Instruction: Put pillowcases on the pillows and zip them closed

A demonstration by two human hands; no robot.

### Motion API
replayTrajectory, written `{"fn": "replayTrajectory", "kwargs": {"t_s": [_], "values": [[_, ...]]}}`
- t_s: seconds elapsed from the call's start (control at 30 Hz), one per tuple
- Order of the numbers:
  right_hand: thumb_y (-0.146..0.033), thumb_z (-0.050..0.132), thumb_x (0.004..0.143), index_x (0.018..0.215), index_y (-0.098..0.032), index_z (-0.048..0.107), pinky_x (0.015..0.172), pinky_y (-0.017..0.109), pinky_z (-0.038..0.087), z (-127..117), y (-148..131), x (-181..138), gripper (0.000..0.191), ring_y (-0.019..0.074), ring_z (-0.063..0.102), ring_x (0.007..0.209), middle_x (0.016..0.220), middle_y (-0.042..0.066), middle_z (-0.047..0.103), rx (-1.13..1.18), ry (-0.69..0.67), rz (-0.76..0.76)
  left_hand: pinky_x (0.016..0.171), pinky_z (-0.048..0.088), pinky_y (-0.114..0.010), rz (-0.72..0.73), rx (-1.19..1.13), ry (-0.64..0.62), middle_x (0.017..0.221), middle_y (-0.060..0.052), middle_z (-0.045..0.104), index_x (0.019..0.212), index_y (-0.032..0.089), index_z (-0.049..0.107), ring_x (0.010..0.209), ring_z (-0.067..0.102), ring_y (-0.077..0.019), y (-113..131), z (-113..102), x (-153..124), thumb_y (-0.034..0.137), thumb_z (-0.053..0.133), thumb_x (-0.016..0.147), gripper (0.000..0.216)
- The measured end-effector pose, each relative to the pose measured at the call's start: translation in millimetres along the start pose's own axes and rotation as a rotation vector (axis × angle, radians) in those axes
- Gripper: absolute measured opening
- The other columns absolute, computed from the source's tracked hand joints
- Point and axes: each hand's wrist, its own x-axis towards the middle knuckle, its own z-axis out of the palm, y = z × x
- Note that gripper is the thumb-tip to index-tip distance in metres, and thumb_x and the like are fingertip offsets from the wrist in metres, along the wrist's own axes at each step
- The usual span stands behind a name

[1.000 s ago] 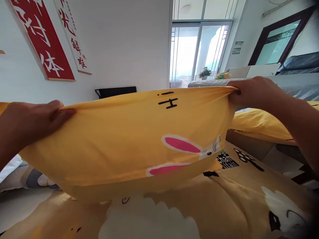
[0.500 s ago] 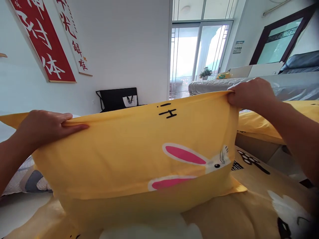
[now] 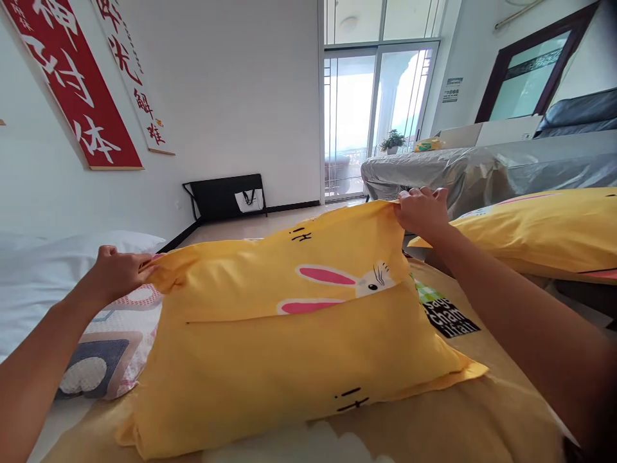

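Note:
A yellow pillow (image 3: 289, 360) with a rabbit print and black lettering leans across the tan printed bedding in front of me. Its case has a long overlapping slit across the side facing me. My left hand (image 3: 120, 270) is closed on the far left corner, bunching the cloth. At the far right corner, my right hand (image 3: 424, 209) pinches the fabric. The pillow's far edge is held up while its near edge rests on the bedding (image 3: 482, 411). The back of the pillow is hidden.
Another yellow pillow (image 3: 535, 228) lies at the right. White and patterned pillows (image 3: 135, 341) are at the left. Farther off stand a plastic-covered sofa (image 3: 434, 170), a black folded item (image 3: 212, 199) with a white bag, and a glass sliding door (image 3: 357, 116).
Both hands have moved down, away and closer together, lowering the pillow's far edge. The left hand's grip is now at the corner. The pillow looks fuller, with its slit in plain view.

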Motion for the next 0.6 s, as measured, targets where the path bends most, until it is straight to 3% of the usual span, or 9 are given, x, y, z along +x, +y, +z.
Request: {"fn": "replayTrajectory", "kwargs": {"t_s": [0.1,0.17,0.3,0.43,0.53,0.6], "values": [[-0.017,0.032,0.094,0.115,0.004,0.056,0.090,0.047,0.020,15.5,-13.7,3.5,0.039,0.0342,0.042,0.115,0.118,0.029,0.055,0.063,-0.023,0.024,0.094,0.025,-0.043,-0.094,0.089,0.007,0.091,-0.003,0.069,0.087,0.018,0.058,0.095,0.056,-0.0174,8.1,15.3,4.1,0.032,0.033,0.090,0.028],[-0.019,0.036,0.093,0.120,0.002,0.053,0.091,0.047,0.023,24.8,-38.1,2.6,0.038,0.0340,0.044,0.116,0.121,0.027,0.055,0.122,-0.084,-0.021,0.097,0.027,-0.047,-0.093,-0.007,0.041,0.110,-0.009,0.068,0.106,0.017,0.057,0.106,0.056,-0.0216,34.1,22.9,10.1,0.033,0.033,0.091,0.033],[-0.033,0.043,0.094,0.122,-0.011,0.056,0.102,0.043,0.024,39.6,-130.0,-18.3,0.038,0.0279,0.045,0.123,0.132,0.017,0.055,0.273,-0.235,-0.282,0.106,0.029,-0.045,0.106,-0.218,-0.040,0.133,-0.012,0.059,0.123,0.016,0.056,0.126,0.049,-0.0253,124.4,46.9,34.9,0.034,0.036,0.090,0.043],[-0.042,0.031,0.099,0.123,-0.022,0.058,0.103,0.035,0.030,55.9,-218.6,-65.6,0.041,0.0186,0.048,0.125,0.133,0.006,0.058,0.437,-0.365,-0.512,0.108,0.033,-0.033,0.248,-0.354,-0.155,0.141,-0.011,0.052,0.132,0.014,0.053,0.132,0.046,-0.0190,212.1,84.8,46.7,0.026,0.029,0.093,0.048],[-0.047,0.023,0.100,0.129,-0.029,0.055,0.104,0.034,0.033,79.1,-229.1,-96.3,0.047,0.0151,0.048,0.127,0.137,0.001,0.056,0.514,-0.459,-0.550,0.110,0.034,-0.033,0.263,-0.421,-0.231,0.143,-0.009,0.050,0.136,0.016,0.050,0.133,0.044,-0.0177,236.2,112.3,29.9,0.034,0.028,0.095,0.050],[-0.047,0.022,0.100,0.137,-0.030,0.049,0.110,0.037,0.027,98.5,-206.0,-105.1,0.049,0.0155,0.040,0.135,0.144,0.001,0.048,0.530,-0.501,-0.504,0.113,0.030,-0.039,0.230,-0.450,-0.258,0.147,-0.008,0.044,0.140,0.017,0.045,0.138,0.039,-0.0191,225.1,127.7,13.2,0.040,0.024,0.097,0.053]]}}
